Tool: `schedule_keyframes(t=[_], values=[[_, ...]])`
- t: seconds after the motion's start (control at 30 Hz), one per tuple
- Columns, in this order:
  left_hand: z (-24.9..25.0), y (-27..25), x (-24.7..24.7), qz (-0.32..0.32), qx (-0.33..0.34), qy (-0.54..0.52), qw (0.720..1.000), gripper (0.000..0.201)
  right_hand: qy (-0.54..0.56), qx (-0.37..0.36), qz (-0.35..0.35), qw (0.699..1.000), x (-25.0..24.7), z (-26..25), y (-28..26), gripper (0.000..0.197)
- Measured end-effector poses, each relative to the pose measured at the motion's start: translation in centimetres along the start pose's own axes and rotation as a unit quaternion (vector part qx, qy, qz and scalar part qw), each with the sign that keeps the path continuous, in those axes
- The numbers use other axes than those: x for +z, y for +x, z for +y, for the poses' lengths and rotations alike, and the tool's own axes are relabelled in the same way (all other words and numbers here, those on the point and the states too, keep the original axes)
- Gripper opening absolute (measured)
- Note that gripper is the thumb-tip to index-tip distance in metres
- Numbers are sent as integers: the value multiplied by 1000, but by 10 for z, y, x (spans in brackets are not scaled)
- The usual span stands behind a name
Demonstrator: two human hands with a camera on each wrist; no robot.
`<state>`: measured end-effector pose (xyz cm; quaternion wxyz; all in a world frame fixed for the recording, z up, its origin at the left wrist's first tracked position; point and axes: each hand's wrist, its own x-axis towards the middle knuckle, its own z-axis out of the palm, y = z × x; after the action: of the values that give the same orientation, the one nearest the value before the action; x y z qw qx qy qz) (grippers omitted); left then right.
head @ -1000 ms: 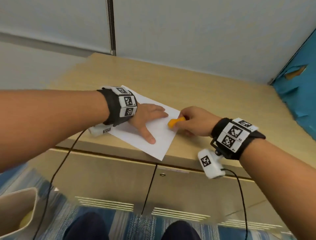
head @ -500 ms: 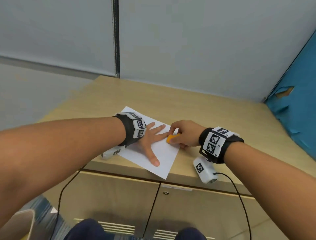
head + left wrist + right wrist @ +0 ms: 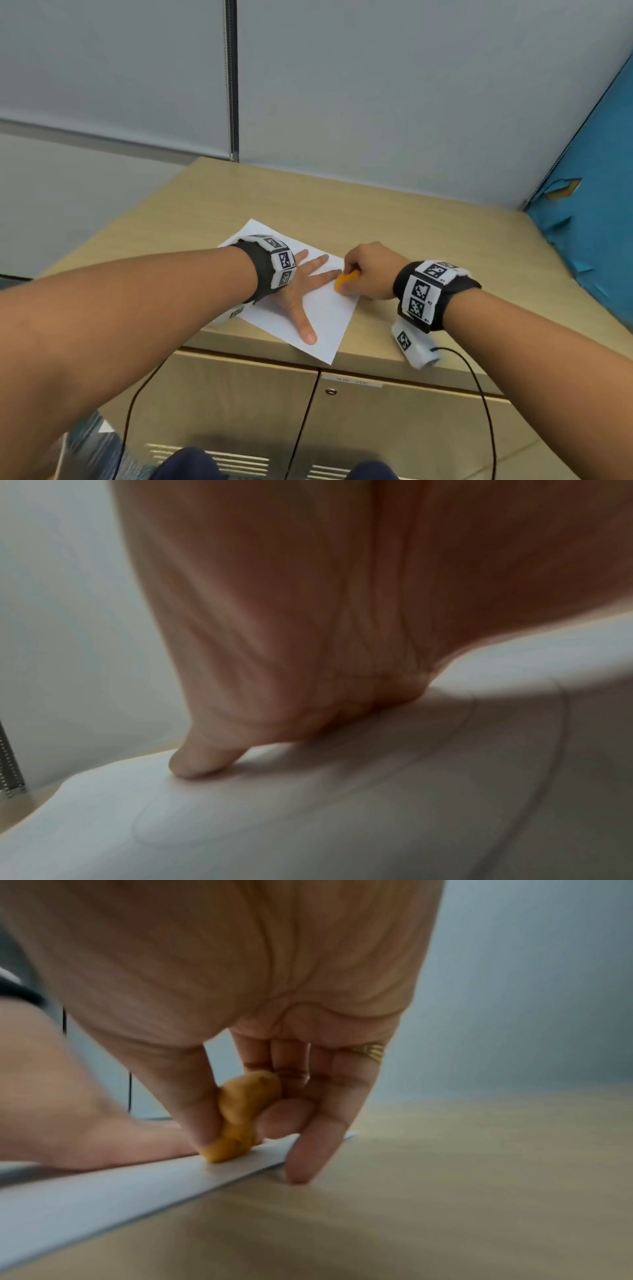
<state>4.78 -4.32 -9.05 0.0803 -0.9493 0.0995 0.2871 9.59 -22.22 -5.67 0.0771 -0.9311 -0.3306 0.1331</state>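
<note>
A white sheet of paper (image 3: 325, 315) lies at an angle near the front edge of a light wooden cabinet top (image 3: 411, 233). My left hand (image 3: 301, 287) lies flat on the sheet with fingers spread, pressing it down; in the left wrist view the palm (image 3: 308, 615) rests on the paper (image 3: 308, 818). My right hand (image 3: 366, 270) pinches a small orange lump (image 3: 346, 279) at the sheet's right edge. In the right wrist view the orange lump (image 3: 240, 1118) sits between thumb and fingers with its lower end touching the paper (image 3: 137, 1185). The little finger rests on the wood.
A grey wall (image 3: 376, 85) stands behind the cabinet and a blue panel (image 3: 589, 205) at the right. Cabinet doors (image 3: 394, 428) are below the front edge. Black cables (image 3: 479, 394) hang from the wrist cameras. My knees (image 3: 191, 466) show at the bottom.
The head view has tilted upward, so hands and cabinet sit lower in frame. The right hand with the orange lump has stayed at the paper's right edge; the left hand keeps pressing.
</note>
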Motion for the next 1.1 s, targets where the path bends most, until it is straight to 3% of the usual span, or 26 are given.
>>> schedule_keyframes(t=[0.1, 0.23, 0.4, 0.47, 0.57, 0.63, 0.73, 0.8, 0.9, 0.97, 1.03, 1.1], values=[[-3, 6, 2, -1, 0, 7, 1000, 147, -12, -10, 20, 1000, 4, 0, 3, 23], [0, 2, -1, -6, 3, 16, 1000, 140, -22, -110, -56, 992, 20, -19, -24, 19], [0, -1, -2, 0, -5, 3, 1000, 145, -27, 2, 28, 999, -3, 0, 2, 27], [0, 1, -1, 0, -2, 11, 1000, 144, -44, -28, 19, 998, 7, -11, -8, 27], [-1, 3, 0, -4, 3, 21, 1000, 143, -33, -105, -50, 993, 23, -35, -34, 22], [-1, 2, 0, -3, 1, 13, 1000, 145, -19, -77, -47, 996, 18, -26, -26, 20], [-1, 4, 1, 1, -3, 7, 1000, 148, -16, 2, 31, 999, 3, -5, 0, 27], [-2, 5, 0, -3, -1, 14, 1000, 148, -33, -21, 29, 999, 11, -14, -5, 27], [-2, 5, 0, -10, 4, 25, 1000, 141, -26, -100, -43, 994, 24, -37, -28, 20], [-1, 4, 1, -4, 3, 15, 1000, 145, -43, -76, -33, 996, 15, -28, -19, 23], [-2, 5, 1, -1, -2, 7, 1000, 150, -46, -13, 26, 999, 0, -9, -1, 27], [-2, 5, 1, -2, -5, 6, 1000, 150, -33, -8, 45, 998, 2, -5, 0, 27]])
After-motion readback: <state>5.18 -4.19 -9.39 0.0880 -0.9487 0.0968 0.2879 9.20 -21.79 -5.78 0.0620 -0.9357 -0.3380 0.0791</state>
